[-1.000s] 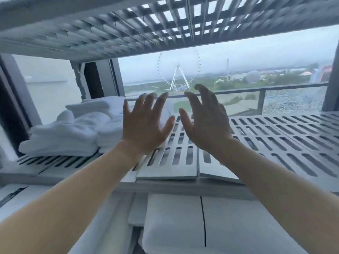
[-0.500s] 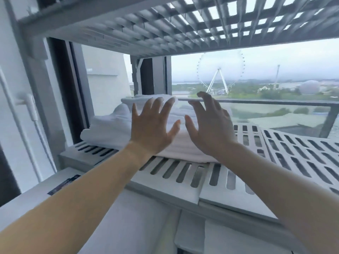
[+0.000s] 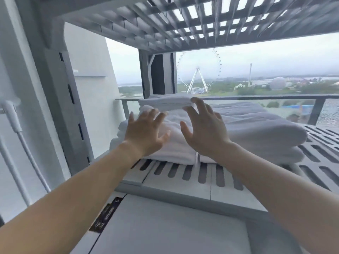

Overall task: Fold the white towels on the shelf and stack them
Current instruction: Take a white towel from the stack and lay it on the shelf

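A heap of white towels (image 3: pixel 256 132) lies on the slotted white shelf (image 3: pixel 183 173), filling its left and middle part. A smaller folded towel (image 3: pixel 165 104) sits on top at the back. My left hand (image 3: pixel 145 132) hovers over the heap's left side with fingers spread. My right hand (image 3: pixel 203 131) is beside it, fingers apart, fingertips at the edge of the top folded towel. Neither hand grips anything. Both hands hide part of the heap's front.
A second slatted shelf (image 3: pixel 183 21) hangs low overhead. The shelf's grey upright post (image 3: pixel 60 88) stands at the left, with a white pipe (image 3: pixel 16 125) beside it. A white appliance top (image 3: pixel 165 226) lies below the shelf. A glass balcony railing (image 3: pixel 275 98) runs behind.
The view has swung left and closer, bringing the towel heap to the centre. Both open hands have moved forward from over the bare shelf to the heap.
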A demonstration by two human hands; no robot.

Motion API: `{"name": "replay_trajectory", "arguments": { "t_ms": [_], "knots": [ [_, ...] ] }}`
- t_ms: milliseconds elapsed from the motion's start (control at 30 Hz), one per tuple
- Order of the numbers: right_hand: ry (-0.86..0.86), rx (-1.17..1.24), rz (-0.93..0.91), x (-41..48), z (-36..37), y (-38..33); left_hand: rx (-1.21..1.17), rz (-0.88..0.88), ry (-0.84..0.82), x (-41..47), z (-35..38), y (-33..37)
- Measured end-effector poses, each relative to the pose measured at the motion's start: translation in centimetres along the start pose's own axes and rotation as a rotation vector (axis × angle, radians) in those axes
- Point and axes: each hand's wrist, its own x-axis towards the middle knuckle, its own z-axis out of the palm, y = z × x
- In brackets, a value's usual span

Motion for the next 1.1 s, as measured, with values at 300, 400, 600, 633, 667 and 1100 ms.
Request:
{"name": "replay_trajectory", "arguments": {
  "t_ms": [300, 400, 600, 633, 667, 1100],
  "knots": [
    [-0.178, -0.028, -0.06, 1.3, 3.7, -3.9, -0.104, 0.116, -0.086, 0.4, 2.2, -6.1],
    [-0.221, -0.04, -0.089, 1.3, 4.2, -4.3, -0.155, 0.154, -0.099, 0.2, 3.2, -6.6],
    [-0.307, -0.024, -0.016, 1.3, 5.4, -3.7, -0.163, 0.242, -0.135, -0.7, 4.1, -7.5],
    [-0.318, -0.015, 0.004, 1.3, 5.6, -3.8, -0.163, 0.252, -0.149, -0.6, 4.0, -7.7],
    [-0.318, -0.011, 0.024, 1.4, 5.8, -3.9, -0.16, 0.257, -0.16, -0.4, 4.0, -7.8],
    [-0.011, 0.044, 0.09, 2.9, 3.9, -6.9, -0.147, 0.171, 0.149, 0.2, -0.1, -5.3]
  ]
}}
